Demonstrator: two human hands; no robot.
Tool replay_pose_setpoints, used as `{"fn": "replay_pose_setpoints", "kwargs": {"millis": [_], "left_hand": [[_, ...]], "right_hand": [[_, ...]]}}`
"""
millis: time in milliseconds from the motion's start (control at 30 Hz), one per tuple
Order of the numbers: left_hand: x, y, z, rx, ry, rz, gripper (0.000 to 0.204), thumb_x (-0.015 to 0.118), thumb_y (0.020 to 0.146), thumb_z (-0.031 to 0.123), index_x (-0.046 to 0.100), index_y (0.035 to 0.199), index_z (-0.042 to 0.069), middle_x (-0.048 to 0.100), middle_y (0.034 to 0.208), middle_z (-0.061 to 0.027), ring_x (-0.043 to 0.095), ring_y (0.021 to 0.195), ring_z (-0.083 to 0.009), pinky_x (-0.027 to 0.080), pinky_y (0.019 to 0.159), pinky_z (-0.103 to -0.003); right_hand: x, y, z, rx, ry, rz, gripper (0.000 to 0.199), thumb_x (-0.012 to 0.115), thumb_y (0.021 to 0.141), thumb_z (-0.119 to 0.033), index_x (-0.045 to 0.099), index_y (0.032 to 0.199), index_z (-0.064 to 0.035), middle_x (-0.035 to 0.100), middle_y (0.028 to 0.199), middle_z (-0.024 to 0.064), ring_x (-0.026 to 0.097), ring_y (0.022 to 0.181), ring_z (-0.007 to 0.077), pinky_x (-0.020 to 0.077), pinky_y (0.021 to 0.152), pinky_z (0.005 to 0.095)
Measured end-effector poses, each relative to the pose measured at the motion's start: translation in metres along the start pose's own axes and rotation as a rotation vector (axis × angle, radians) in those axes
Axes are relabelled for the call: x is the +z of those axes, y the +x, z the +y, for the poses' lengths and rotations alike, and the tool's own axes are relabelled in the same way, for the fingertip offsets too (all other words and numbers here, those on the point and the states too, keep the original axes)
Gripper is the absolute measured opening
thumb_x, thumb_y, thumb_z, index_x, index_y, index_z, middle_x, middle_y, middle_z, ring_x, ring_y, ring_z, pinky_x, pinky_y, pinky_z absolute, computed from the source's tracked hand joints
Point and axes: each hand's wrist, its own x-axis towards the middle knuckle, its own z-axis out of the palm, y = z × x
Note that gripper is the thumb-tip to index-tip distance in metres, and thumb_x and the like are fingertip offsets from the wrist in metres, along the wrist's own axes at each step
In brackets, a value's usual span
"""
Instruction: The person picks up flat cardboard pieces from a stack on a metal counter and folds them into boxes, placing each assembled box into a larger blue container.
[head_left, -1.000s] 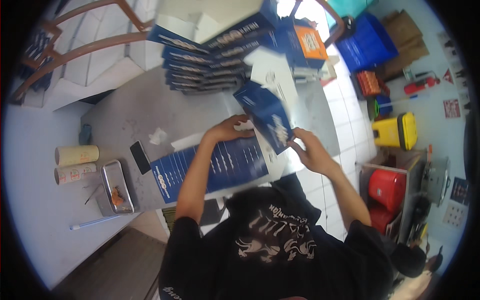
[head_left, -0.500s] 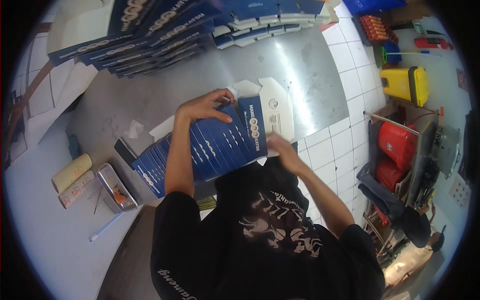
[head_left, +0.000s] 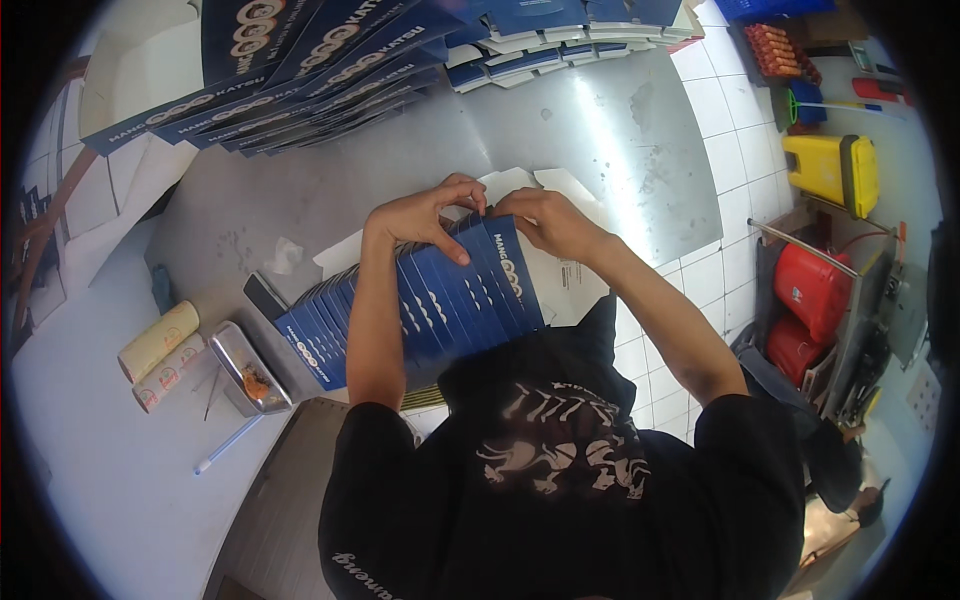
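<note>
A row of several blue folded cardboard boxes [head_left: 425, 290], packed one against another, lies along the near side of the metal table. Over the row's upper edge reaches my left hand [head_left: 430, 218], thumb pressed on the blue fronts and fingers curled behind. My right hand [head_left: 550, 222] pinches the upper corner of the end cardboard box [head_left: 515, 275] at the right of the row. My two hands' fingertips almost meet there. White cardboard flaps [head_left: 585, 285] spread out behind and right of that box, partly hidden by my right hand and forearm.
Stacked blue-and-white boxes [head_left: 330, 70] stand across the metal table's [head_left: 300, 200] far side. To the left are a metal tray [head_left: 250, 370] with a brown piece in it, two paper rolls [head_left: 160, 340], a pen [head_left: 228, 445] and a dark phone-like slab [head_left: 265, 297]. A yellow bin [head_left: 830, 170] and red containers [head_left: 810, 290] stand right.
My right hand has moved up from the end box's lower right side to its upper corner. That box now sits closer against the row. My left hand stays on the row.
</note>
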Motion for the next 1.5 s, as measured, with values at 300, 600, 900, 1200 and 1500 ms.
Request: {"fn": "replay_pose_setpoints", "kwargs": {"millis": [300,600,900,1200,1500], "left_hand": [[0.006,-0.003,-0.007,-0.038,-0.013,0.019,0.082,0.101,0.059,0.016,0.059,0.13,0.018,0.044,0.14,-0.0079,0.047,0.141,-0.0302,0.049,0.106,-0.045],[0.011,-0.008,0.009,-0.089,-0.109,0.185,0.098,0.1,0.057,0.009,0.045,0.137,0.011,0.052,0.137,-0.0127,0.051,0.137,-0.0307,0.046,0.108,-0.045],[0.012,-0.021,-0.015,-0.086,-0.286,0.275,0.097,0.102,0.052,0.009,0.045,0.131,0.012,0.051,0.132,-0.0149,0.055,0.13,-0.0333,0.049,0.104,-0.043],[0.005,-0.027,-0.048,-0.095,-0.151,0.31,0.1,0.103,0.057,0.014,0.044,0.137,0.004,0.054,0.137,-0.0238,0.052,0.135,-0.0361,0.044,0.113,-0.044],[0.006,-0.033,-0.029,-0.081,-0.17,0.262,0.1,0.099,0.061,0.01,0.044,0.144,0.01,0.054,0.144,-0.0219,0.047,0.14,-0.0359,0.038,0.116,-0.047]], "right_hand": [[0.048,-0.016,0.04,0.047,0.097,0.2,0.024,0.067,0.084,0.005,0.071,0.107,-0.0014,0.073,0.102,0.0187,0.069,0.095,0.0405,0.0547,0.083,0.0449],[0.111,0.019,0.038,0.021,0.221,0.571,0.07,0.085,0.077,-0.024,0.048,0.133,-0.0007,0.053,0.122,0.0181,0.054,0.114,0.0327,0.0423,0.101,0.0391],[0.069,0.037,0.021,0.01,0.231,0.204,0.049,0.067,0.083,0.002,0.052,0.13,0.0006,0.059,0.124,0.019,0.059,0.118,0.0333,0.0454,0.105,0.0423],[-0.145,0.128,-0.278,-0.871,-0.874,0.608,0.025,0.075,0.074,0.001,0.074,0.096,-0.0108,0.069,0.121,0.0071,0.06,0.12,0.0302,0.048,0.101,0.048],[-0.227,0.069,-0.329,-0.501,-1.252,0.321,0.028,0.079,0.076,-0.001,0.077,0.103,-0.0111,0.068,0.123,0.0082,0.053,0.131,0.0307,0.0406,0.11,0.0478]]}}
